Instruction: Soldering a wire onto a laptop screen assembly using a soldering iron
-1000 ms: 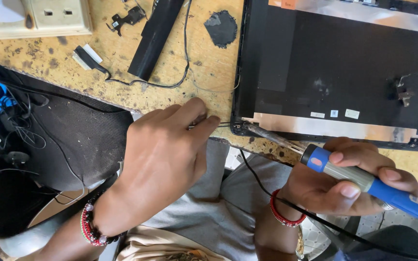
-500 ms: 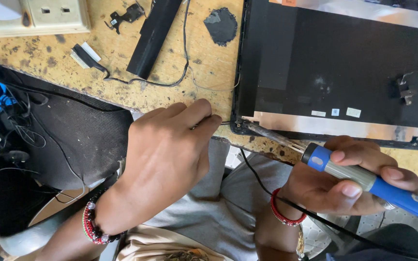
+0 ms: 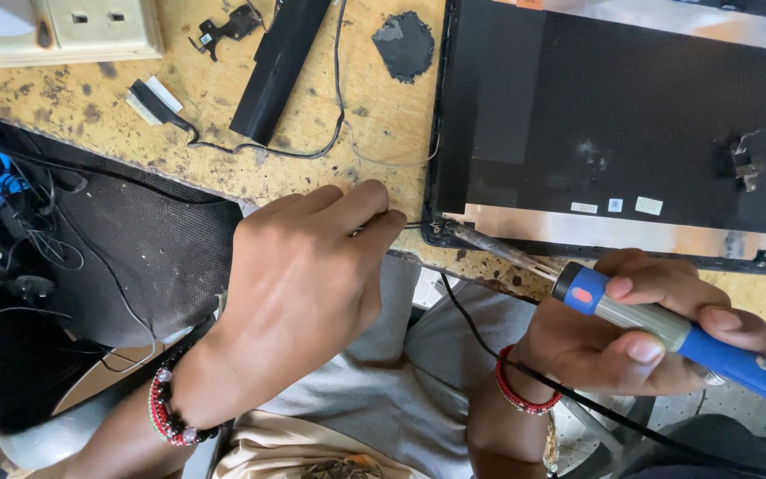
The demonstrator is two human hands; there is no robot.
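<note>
Soldering iron [image 3: 667, 333], gripped firmly in the closed right hand [image 3: 640, 341], should keep its tip steady on the laptop lid [image 3: 622, 124] corner just ahead, while the left hand [image 3: 312, 284], fingers pinched on a thin wire [image 3: 411, 225], holds it still.

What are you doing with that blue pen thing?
It is a soldering iron with a blue handle, held in the right hand. Its metal tip rests at the bottom left corner of a black laptop lid lying on the worn workbench. The left hand pinches a thin wire and holds it at that same corner, beside the tip.
</note>
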